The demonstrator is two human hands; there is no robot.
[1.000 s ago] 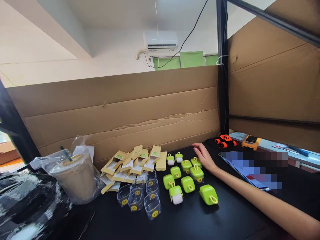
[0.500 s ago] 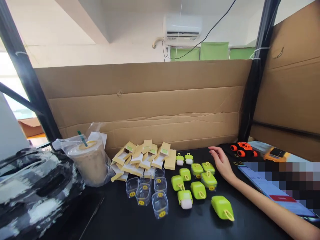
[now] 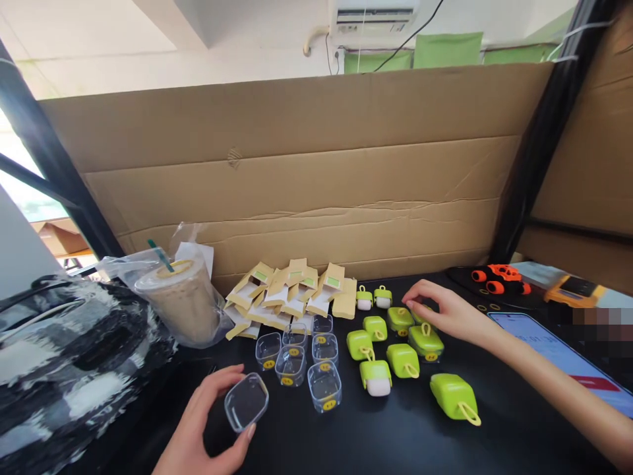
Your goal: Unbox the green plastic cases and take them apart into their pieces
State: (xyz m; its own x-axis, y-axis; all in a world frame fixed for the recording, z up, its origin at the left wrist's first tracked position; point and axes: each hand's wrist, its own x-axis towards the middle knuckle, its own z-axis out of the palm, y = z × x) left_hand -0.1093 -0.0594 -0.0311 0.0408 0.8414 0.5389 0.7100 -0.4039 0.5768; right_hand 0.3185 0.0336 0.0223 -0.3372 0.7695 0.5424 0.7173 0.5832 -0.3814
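Observation:
My left hand [image 3: 205, 425] is at the bottom of the view, fingers curled round a clear plastic cup [image 3: 246, 402] tipped on its side. Several more clear cups [image 3: 297, 363] with yellow stickers stand just beyond it. My right hand [image 3: 442, 311] reaches in from the right, fingers bent down onto a green roller [image 3: 420, 315] at the back of a cluster of several green rollers [image 3: 390, 349]; whether it grips one is unclear. One green roller [image 3: 453, 396] lies apart, nearer to me. A pile of tan cardboard sleeves [image 3: 291, 293] lies behind the cups.
An iced drink in a plastic bag [image 3: 180, 303] stands at the left beside a black bag [image 3: 64, 369]. Cardboard walls [image 3: 306, 178] close the back and right. An orange toy car [image 3: 499, 278], an orange device [image 3: 573, 289] and a phone [image 3: 558, 356] lie at the right on the black table [image 3: 386, 435].
The camera tilted down and left. My left hand came into view holding a clear cup. My right hand moved from flat on the table onto the back green rollers.

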